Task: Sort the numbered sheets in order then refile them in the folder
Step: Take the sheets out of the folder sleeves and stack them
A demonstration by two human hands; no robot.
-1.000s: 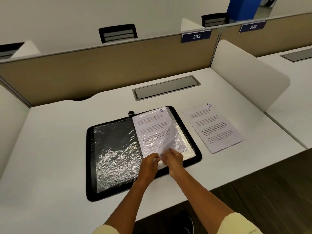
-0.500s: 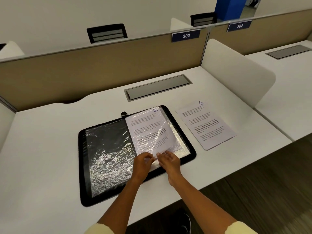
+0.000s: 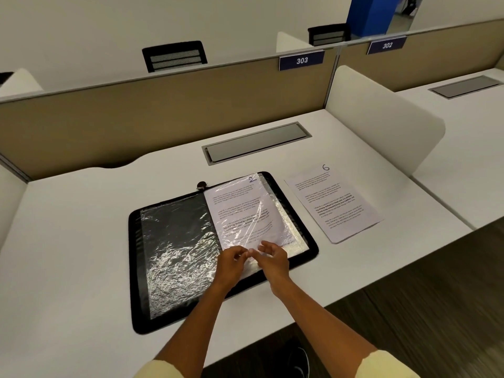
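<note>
Sorting stage in progress — sheets not yet refiled in order.

The folder (image 3: 174,257) lies open on the worktop (image 3: 68,241). Sheet "2" (image 3: 240,211) sits in the folder's right-hand sleeve; both hands work its near edge — left hand (image 3: 231,264) and right hand (image 3: 274,259) appear to pinch the plastic, though the exact hold is unclear. Sheet "6" (image 3: 334,203) lies just right of the folder, unfiled. Other numbers are not visible. Partition plates read "303" (image 3: 302,60) and "302" (image 3: 387,45).

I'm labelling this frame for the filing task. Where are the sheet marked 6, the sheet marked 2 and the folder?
sheet marked 6 (image 3: 333,204), head view, middle of its printed text.
sheet marked 2 (image 3: 236,207), head view, upper text area.
folder (image 3: 136,268), head view, black left border.
</note>
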